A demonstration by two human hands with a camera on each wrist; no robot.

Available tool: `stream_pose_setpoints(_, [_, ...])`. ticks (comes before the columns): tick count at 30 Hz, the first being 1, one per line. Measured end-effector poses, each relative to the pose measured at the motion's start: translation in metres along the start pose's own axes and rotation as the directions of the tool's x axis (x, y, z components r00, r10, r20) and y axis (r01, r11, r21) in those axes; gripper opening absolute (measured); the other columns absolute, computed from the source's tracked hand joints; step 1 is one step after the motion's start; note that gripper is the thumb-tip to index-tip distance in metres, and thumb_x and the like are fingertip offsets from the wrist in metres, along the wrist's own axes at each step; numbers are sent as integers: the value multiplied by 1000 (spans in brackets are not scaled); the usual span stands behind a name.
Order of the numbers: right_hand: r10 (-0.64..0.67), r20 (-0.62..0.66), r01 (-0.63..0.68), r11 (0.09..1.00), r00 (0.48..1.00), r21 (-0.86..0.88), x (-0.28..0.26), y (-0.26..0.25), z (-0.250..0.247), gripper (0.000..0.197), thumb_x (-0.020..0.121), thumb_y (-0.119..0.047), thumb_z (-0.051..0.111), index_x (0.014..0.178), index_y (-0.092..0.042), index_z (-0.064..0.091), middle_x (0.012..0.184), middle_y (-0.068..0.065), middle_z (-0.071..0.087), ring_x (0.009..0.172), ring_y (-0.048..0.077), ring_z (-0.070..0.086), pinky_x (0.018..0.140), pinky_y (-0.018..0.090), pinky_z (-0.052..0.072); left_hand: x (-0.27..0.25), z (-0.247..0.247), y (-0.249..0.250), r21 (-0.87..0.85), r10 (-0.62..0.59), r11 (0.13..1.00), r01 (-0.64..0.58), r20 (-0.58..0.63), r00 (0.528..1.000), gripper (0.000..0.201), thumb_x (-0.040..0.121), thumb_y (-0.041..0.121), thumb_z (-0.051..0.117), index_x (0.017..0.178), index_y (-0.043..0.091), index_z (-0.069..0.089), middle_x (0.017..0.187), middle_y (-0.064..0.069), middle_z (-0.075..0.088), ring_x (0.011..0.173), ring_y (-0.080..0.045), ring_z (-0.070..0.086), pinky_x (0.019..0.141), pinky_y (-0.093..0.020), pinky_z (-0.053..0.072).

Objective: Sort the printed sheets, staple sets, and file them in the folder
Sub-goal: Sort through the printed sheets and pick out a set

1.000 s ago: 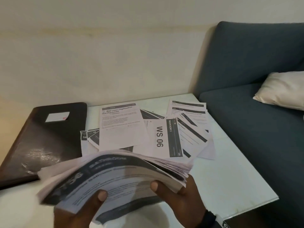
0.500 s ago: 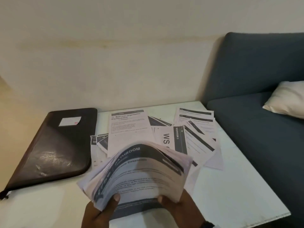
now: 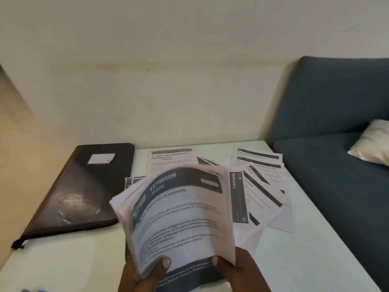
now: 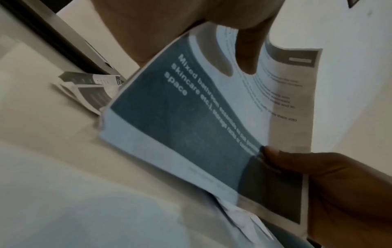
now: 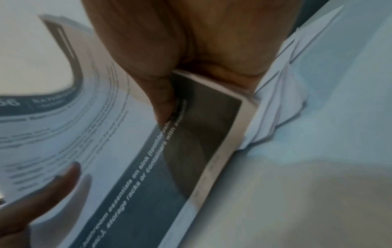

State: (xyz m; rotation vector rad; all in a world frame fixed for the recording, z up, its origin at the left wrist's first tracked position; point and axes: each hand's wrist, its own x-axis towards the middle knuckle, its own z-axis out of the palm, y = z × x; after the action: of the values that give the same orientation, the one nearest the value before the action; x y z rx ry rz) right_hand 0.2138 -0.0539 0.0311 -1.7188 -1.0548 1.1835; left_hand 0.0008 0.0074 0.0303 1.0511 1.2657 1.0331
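Note:
I hold a thick stack of printed sheets [image 3: 179, 218] upright over the table's front, its top page headed "BATHROOM". My left hand [image 3: 151, 272] grips the stack's bottom left with the thumb on the front page. My right hand [image 3: 233, 268] grips the bottom right corner the same way. In the left wrist view my left thumb [image 4: 248, 50] presses on the stack [image 4: 191, 125]. The right wrist view shows my right thumb [image 5: 167, 100] pinching the stack [image 5: 148, 167]. Loose sheets [image 3: 261, 182] lie fanned out behind. A black zipped folder [image 3: 84, 186] lies closed at the left.
The white table [image 3: 315, 260] stands against a cream wall. A dark blue sofa [image 3: 336, 165] with a pale cushion [image 3: 372, 144] borders its right side. A small blurred object [image 3: 31, 290] shows at the bottom left edge.
The stack has swung from lying nearly flat and sideways to standing upright with its heading at the top. Both hands have shifted right and closer together at its bottom edge.

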Motion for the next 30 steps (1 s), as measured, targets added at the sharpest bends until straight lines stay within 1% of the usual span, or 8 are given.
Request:
stream_pose_setpoints(4, [-78,-3,78,996,997,-37,1,-8,-2,22,90,-22,66,97,-43,66,94,-29,71,92,-11,63,77,7,44,6,-2,3,-80,45,996,-40,66,997,50,65,21,86,111,21,65,103,10,73,94,2,65,89,-29,45])
stream_pose_setpoints(8, [-121,16,122,988,993,-95,-5,-22,12,23,88,-28,68,99,-48,63,94,-35,68,92,-11,62,88,14,48,16,-22,3,-88,43,995,-43,2,999,28,71,10,83,91,21,68,81,19,74,86,-9,65,72,-24,45])
stream_pose_setpoints(13, [-100,127,98,995,987,20,-8,-39,18,17,94,-10,61,92,-20,75,80,10,73,59,33,67,58,37,50,39,-59,11,-131,133,977,-170,-251,959,25,79,-5,69,78,20,71,78,15,74,82,-9,65,74,-29,54])
stream_pose_setpoints(16, [-145,60,151,983,988,-109,18,-41,12,17,96,-15,57,87,-11,70,77,11,73,62,36,68,60,38,49,48,-80,18,-296,126,923,-246,-372,920,30,86,-6,59,95,21,67,90,15,74,83,-1,68,74,-17,57])
stream_pose_setpoints(19, [-253,46,241,827,966,-508,72,-44,11,15,96,-29,55,91,-25,68,84,-3,71,76,12,68,77,37,56,57,-104,13,-439,67,857,-271,-426,902,35,90,5,57,120,23,63,121,3,67,113,-22,61,99,-45,47])
stream_pose_setpoints(22, [-246,97,226,572,964,-789,132,-53,20,26,96,-37,51,121,-31,56,120,-4,65,109,16,60,97,38,48,62,-117,12,-571,9,768,-291,-444,896,43,93,14,56,134,27,54,134,1,59,124,-30,52,104,-54,38])
stream_pose_setpoints(27, [-94,280,293,202,956,-934,200,-51,47,73,93,-44,53,153,-27,16,163,-1,7,149,21,13,117,43,27,67,-131,13,-649,-51,716,-257,-416,908,41,96,29,52,137,34,49,134,2,58,121,-30,54,97,-48,47])
stream_pose_setpoints(30, [22,295,287,183,955,-940,221,-47,52,78,95,-45,49,155,-26,3,163,-1,-1,149,23,10,117,46,26,71,-143,6,-629,-101,764,-141,-333,937,70,71,51,75,134,30,52,132,-1,60,110,-25,59,76,-36,59])
